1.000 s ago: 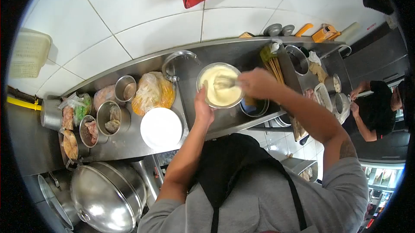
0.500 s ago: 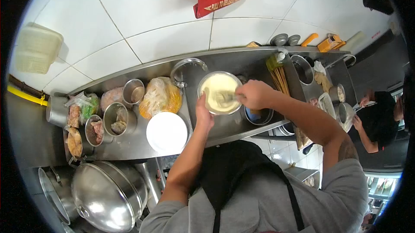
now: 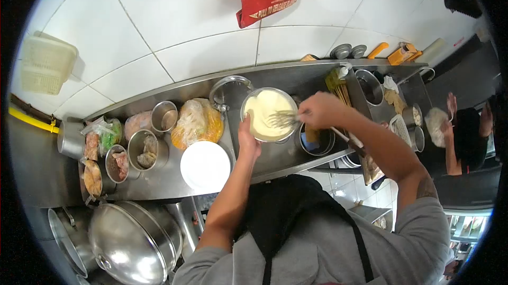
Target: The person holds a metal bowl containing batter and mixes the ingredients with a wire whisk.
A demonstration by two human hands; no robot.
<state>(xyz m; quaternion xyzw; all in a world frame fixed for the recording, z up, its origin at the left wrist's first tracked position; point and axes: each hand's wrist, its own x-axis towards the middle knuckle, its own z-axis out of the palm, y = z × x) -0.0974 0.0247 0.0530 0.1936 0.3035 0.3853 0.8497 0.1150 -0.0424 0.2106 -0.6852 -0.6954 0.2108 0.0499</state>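
A round metal bowl (image 3: 246, 126) of smooth, pale yellow mixture (image 3: 263, 106) is tilted a little above the sink. My left hand (image 3: 248, 139) is closed on its near left rim, with the thumb up along the side. My right hand (image 3: 321, 111) is closed around the handle of a wire whisk (image 3: 284, 119), whose wires dip into the right side of the mixture. The handle itself is mostly hidden by my fingers. Just right of the bowl, below my right hand, a dark-looking pot (image 3: 316, 141) stands in the sink.
White plates (image 3: 205, 166) are stacked left of the sink (image 3: 248, 166), near a faucet (image 3: 231, 80) and a bagged yellow food (image 3: 197, 123). Several metal pots with meat stand farther left. Wooden skewers (image 3: 343, 94) lie beyond my right hand. Another person (image 3: 465, 142) stands at far right.
The whisk has shifted right and its wires now show more clearly. My right hand has moved slightly right and up. At far right, the other person's hands have moved, with a pale bag beside them.
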